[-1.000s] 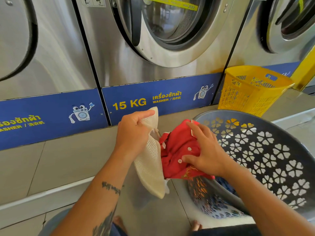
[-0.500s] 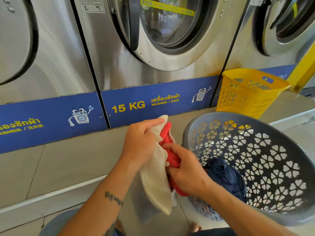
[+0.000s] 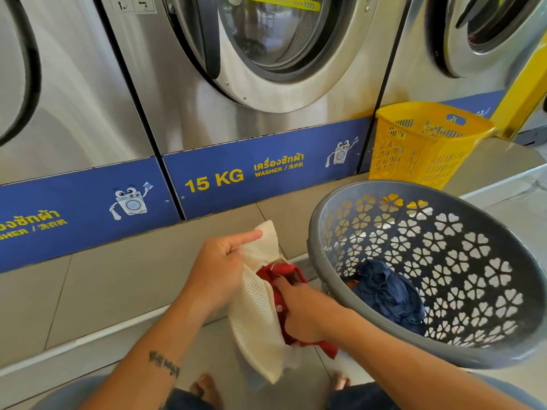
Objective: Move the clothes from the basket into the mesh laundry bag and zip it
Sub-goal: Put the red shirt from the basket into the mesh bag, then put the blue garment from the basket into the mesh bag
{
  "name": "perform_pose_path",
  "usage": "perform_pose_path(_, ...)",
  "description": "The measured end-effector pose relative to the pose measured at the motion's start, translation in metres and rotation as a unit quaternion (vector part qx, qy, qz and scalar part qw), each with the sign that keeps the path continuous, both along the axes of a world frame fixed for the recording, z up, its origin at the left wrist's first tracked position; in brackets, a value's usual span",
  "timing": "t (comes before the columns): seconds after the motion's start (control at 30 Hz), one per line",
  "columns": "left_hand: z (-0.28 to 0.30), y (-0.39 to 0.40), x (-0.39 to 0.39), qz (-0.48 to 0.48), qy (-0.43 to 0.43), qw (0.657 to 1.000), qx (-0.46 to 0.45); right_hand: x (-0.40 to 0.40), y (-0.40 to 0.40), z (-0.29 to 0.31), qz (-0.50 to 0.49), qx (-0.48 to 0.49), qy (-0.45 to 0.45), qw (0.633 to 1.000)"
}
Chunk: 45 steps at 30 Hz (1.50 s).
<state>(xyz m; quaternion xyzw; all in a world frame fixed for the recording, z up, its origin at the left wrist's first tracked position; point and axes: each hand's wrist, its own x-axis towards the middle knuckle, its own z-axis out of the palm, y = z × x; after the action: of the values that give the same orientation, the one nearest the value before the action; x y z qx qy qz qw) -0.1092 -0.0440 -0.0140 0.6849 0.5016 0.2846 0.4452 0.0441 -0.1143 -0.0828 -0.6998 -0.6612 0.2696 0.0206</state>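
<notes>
While the lines below run from the task item outward, clock directions refer to the head view, 12 o'clock being the top edge.

Mesh laundry bag [image 3: 257, 309]: cream mesh, hanging at about 6 o'clock of centre, mouth facing 3 o'clock; top corner stands above the left forefinger.

Red garment [image 3: 279, 303]: partly inside the bag mouth; a red fold with white buttons protrudes, and a tail hangs below the right hand.

Left hand [image 3: 217, 267]: at 9 o'clock of the bag, fingers curled and pinching the mesh edge; forefinger extended toward 2 o'clock along the bag top.

Right hand [image 3: 305, 315]: at 3 o'clock of the bag, fingers pressed together and pushed into the red cloth at the opening; fingertips are hidden, so the exact grip is probably a closed press but cannot be confirmed.

Grey basket [image 3: 503, 355]: at 3 o'clock of the bag, tilted toward the viewer, flower-pattern cut-outs in the wall; its rim lies just beside the right forearm.

Blue garment [image 3: 387, 294]: crumpled, lying inside the grey basket, apart from both hands.

Yellow basket [image 3: 414, 149]: upright at 1 o'clock, behind the grey basket, against the washers.

Washer [image 3: 266, 113]: steel front, round door, at 12 o'clock; blue panel reads "15 KG WASHER".

Tiled floor [image 3: 88, 291]: beige, beneath all items.
</notes>
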Motion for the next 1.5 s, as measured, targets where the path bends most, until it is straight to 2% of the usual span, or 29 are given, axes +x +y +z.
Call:
perform_pose_path(0.13,-0.033,-0.005,-0.002,-0.026,0.08,0.996,-0.018,0.003,-0.001,-0.015,-0.092,0.026,0.089,0.991)
perform_pose_path(0.2,-0.048,-0.006,-0.002,-0.024,0.116,0.993,-0.029,0.0,0.001,-0.022,-0.113,0.034,0.104,0.988)
perform_pose_path(0.27,-0.06,-0.004,-0.005,-0.022,0.14,0.989,-0.042,-0.003,0.004,-0.025,-0.112,0.025,0.131,0.985)
perform_pose_path(0.43,-0.078,0.009,-0.016,-0.013,0.172,0.984,-0.038,-0.021,0.007,-0.058,-0.055,-0.047,0.266,0.961)
perform_pose_path(0.47,-0.079,0.011,-0.018,-0.011,0.174,0.984,-0.044,-0.025,0.008,-0.072,-0.029,-0.029,0.246,0.968)
perform_pose_path(0.53,-0.079,0.014,-0.019,-0.011,0.17,0.984,-0.054,-0.03,0.012,-0.106,0.025,-0.014,0.135,0.99)
perform_pose_path(0.6,-0.079,0.016,-0.018,-0.02,0.161,0.985,-0.059,-0.03,0.013,-0.133,0.035,-0.079,0.065,0.994)
perform_pose_path(0.67,-0.079,0.016,-0.016,-0.032,0.153,0.986,-0.055,-0.029,0.018,-0.143,0.023,-0.155,0.043,0.987)
perform_pose_path(0.77,-0.074,0.018,-0.014,-0.013,0.146,0.989,-0.026,-0.027,0.037,-0.121,-0.021,-0.194,0.099,0.976)
perform_pose_path(0.9,-0.055,0.017,-0.008,0.022,0.093,0.995,-0.003,-0.004,0.034,-0.095,-0.132,-0.017,0.149,0.98)
perform_pose_path(0.97,-0.04,0.011,-0.003,0.018,0.054,0.998,0.005,0.004,0.02,-0.084,-0.159,0.017,0.172,0.972)
perform_pose_path(1.17,-0.003,-0.007,-0.006,0.015,-0.01,1.0,0.023,0.005,-0.02,-0.004,-0.126,-0.021,0.175,0.976)
perform_pose_path(1.23,0.006,-0.015,-0.008,0.018,-0.009,0.999,0.031,0.006,-0.038,0.027,-0.105,-0.003,0.184,0.977)
perform_pose_path(1.37,0.017,-0.029,-0.003,0.019,0.001,0.998,0.058,0.02,-0.071,0.078,-0.102,0.033,0.283,0.953)
perform_pose_path(1.5,0.022,-0.037,0.018,0.05,0.002,0.997,0.067,0.066,-0.08,0.098,-0.164,0.112,0.261,0.945)
